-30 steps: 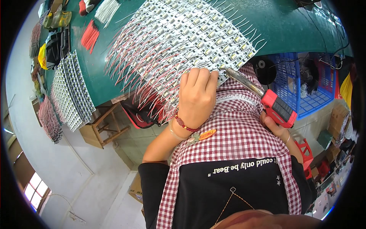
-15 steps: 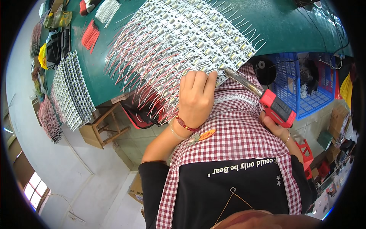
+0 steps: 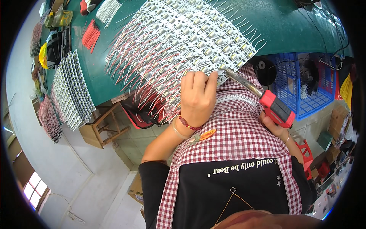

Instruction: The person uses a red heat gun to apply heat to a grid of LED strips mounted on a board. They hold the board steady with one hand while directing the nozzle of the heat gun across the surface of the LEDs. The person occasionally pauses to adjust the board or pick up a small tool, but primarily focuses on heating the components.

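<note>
A wide panel of small white circuit boards (image 3: 183,42), crowded with red and white wires, lies over the near edge of the green table. My left hand (image 3: 198,95) is closed at the panel's near edge, fingers bent down; what they pinch is hidden. In my right hand (image 3: 272,124) is a red and black soldering iron (image 3: 278,108), held from below by its handle. Its metal barrel slants up to the left, and the tip meets the panel's near edge just right of my left fingers.
More wired panels (image 3: 72,91) hang over the table's left edge. Bundles of red wires (image 3: 90,36) and white wires (image 3: 108,11) lie on the green table (image 3: 282,26). A blue plastic crate (image 3: 314,99) stands at the right, a wooden stool (image 3: 103,128) below the table at left.
My left hand has shifted very slightly to the right, its wrist a little turned. The soldering iron and the panel stay almost where they were.
</note>
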Motion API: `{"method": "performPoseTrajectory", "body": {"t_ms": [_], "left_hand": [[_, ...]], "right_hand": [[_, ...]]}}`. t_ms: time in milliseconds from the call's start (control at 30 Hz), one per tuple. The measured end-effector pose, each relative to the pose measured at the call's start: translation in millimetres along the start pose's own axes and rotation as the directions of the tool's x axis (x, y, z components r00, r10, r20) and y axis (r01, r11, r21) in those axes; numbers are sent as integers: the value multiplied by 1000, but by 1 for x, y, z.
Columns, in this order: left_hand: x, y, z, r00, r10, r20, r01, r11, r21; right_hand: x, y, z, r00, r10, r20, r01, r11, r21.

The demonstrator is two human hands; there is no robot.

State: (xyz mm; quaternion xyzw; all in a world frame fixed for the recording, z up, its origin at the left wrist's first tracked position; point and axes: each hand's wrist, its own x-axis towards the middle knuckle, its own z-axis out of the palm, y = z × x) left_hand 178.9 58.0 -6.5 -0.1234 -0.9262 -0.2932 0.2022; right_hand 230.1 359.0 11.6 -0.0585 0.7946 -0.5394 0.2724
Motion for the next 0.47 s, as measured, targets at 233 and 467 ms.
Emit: {"method": "performPoseTrajectory", "body": {"t_ms": [233,467], "left_hand": [[2,1,-2,1000,-9,-8,9,1000,2],[1,1,-1,1000,-8,21,8,1000,-1]], "right_hand": [[-2,1,0,998,59,20,-60,996,60],[2,3,4,1000,-28,-5,28,1000,-1]]}}
